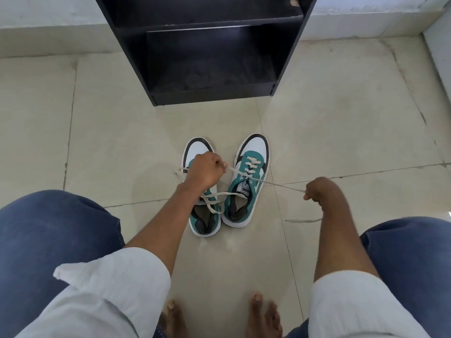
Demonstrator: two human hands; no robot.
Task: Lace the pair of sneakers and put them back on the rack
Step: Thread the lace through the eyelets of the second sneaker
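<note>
In front of the black wooden rack (210, 52), the white flat lace (280, 185) of the right-side teal-and-white sneaker (246, 181) is pinched taut by the left hand (203, 170) and the right hand (317, 190); uneven pulling risks unthreading an eyelet.

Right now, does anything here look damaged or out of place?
Mostly tidy. The black wooden rack has a chipped top right corner showing pale wood, and the left green-and-white sneaker has loose white lace ends trailing across it.

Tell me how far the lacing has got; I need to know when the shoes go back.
Right sneaker looks laced through its eyelets. Left hand and right hand pull its lace ends taut, untied. Left sneaker shows a loose lace; the rack holds no shoes.
</note>
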